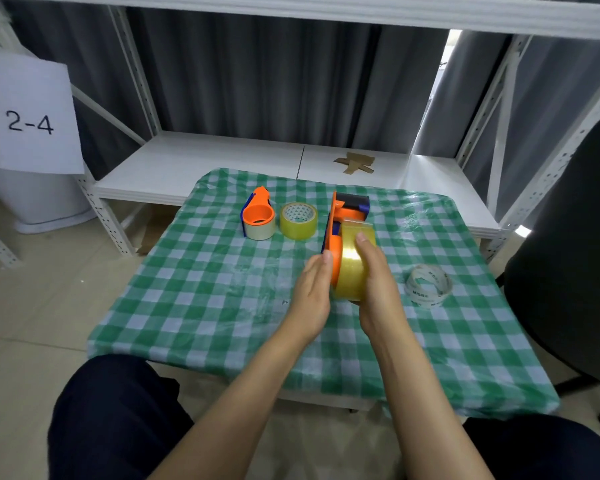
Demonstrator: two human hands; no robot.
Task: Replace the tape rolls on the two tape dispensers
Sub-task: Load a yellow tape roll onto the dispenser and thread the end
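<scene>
An orange tape dispenser (347, 211) stands on edge on the green checked tablecloth (194, 271), with a yellow tape roll (352, 261) sitting against its orange side. My left hand (310, 296) presses flat, fingers straight, on the dispenser's left face. My right hand (378, 285) wraps around the yellow roll from the right. A second orange dispenser (257, 213) lies at the back left on a whitish roll. A spare yellow roll (298, 220) stands beside it. An empty clear tape core (429, 285) lies to the right.
A white metal shelf (201, 164) runs behind the small table, with cardboard scraps (354, 163) on it. A paper sign reading 2-4 (30, 114) hangs at left. A dark chair (568, 244) stands at right. My knees are below the table's front edge.
</scene>
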